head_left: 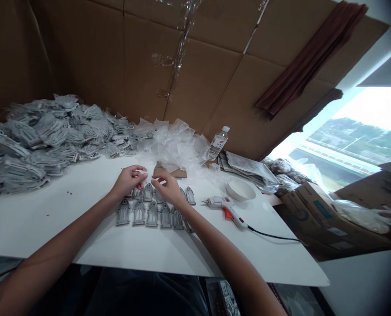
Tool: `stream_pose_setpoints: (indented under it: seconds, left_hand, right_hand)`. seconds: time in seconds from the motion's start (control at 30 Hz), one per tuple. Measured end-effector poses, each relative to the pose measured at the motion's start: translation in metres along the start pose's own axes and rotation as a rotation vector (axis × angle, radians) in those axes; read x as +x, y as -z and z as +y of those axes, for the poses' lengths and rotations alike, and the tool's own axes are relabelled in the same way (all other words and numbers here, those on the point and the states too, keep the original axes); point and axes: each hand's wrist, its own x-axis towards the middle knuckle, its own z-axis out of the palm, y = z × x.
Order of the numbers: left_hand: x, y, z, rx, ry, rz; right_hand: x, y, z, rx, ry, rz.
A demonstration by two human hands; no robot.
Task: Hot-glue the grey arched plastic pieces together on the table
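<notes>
My left hand (pixel 131 181) and my right hand (pixel 166 188) hover close together above the back row of small grey arched window-shaped pieces (pixel 152 214). The fingers of each are curled, thumb against fingertips. Anything between them is too small to make out. The pieces lie in two rows on the white table (pixel 93 237), partly covered by my hands and right forearm. Just behind the hands lies a scrap of brown cardboard (pixel 179 173). To the right is a white glue gun (pixel 238 218) with an orange trigger, its nozzle pointing left.
A heap of bagged grey pieces (pixel 57 127) fills the back left. Crumpled clear bags (pixel 177 142) and a plastic bottle (pixel 218 142) stand beside it. A white round dish (pixel 240 189) sits behind the glue gun, whose black cord (pixel 274 237) runs right. Cardboard boxes (pixel 323 215) stand beyond.
</notes>
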Motion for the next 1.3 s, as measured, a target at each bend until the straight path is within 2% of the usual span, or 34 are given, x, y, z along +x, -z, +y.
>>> stream_pose_setpoints:
  seconds: [0.13, 0.2, 0.3, 0.4, 0.5, 0.6, 0.8, 1.03, 1.13, 1.3]
  left_hand:
    - [-0.005, -0.007, 0.004, 0.026, 0.01, -0.113]
    - [-0.005, -0.008, 0.003, 0.036, 0.017, -0.127]
    - [0.0, -0.001, -0.003, 0.044, 0.027, -0.06]
    - [0.009, 0.012, -0.01, 0.05, 0.029, 0.088]
    - [0.016, 0.024, -0.015, 0.056, 0.029, 0.234]
    - [0.02, 0.03, -0.017, 0.057, 0.031, 0.304]
    - [0.018, 0.027, -0.014, 0.041, 0.001, 0.267]
    - [0.01, 0.016, 0.0, -0.027, -0.087, 0.13]
    - [0.01, 0.017, 0.003, -0.044, -0.121, 0.152]
    - [0.016, 0.025, 0.0, -0.028, -0.15, 0.263]
  right_hand:
    - [0.013, 0.002, -0.002, 0.123, -0.077, 0.036]
    - [0.016, 0.002, -0.002, 0.161, -0.088, 0.037]
    - [0.018, 0.0, 0.0, 0.182, -0.097, 0.09]
    - [0.017, -0.004, -0.001, 0.172, -0.084, 0.106]
    - [0.013, -0.012, -0.006, 0.13, -0.029, 0.033]
    - [0.008, -0.024, -0.01, 0.066, 0.027, -0.061]
    - [0.004, -0.031, -0.013, -0.034, 0.084, -0.208]
    - [0.017, -0.017, -0.014, -0.104, -0.024, -0.073]
    - [0.024, -0.021, -0.018, -0.174, -0.034, -0.15]
    - [0.042, -0.046, -0.031, -0.359, -0.031, -0.304]
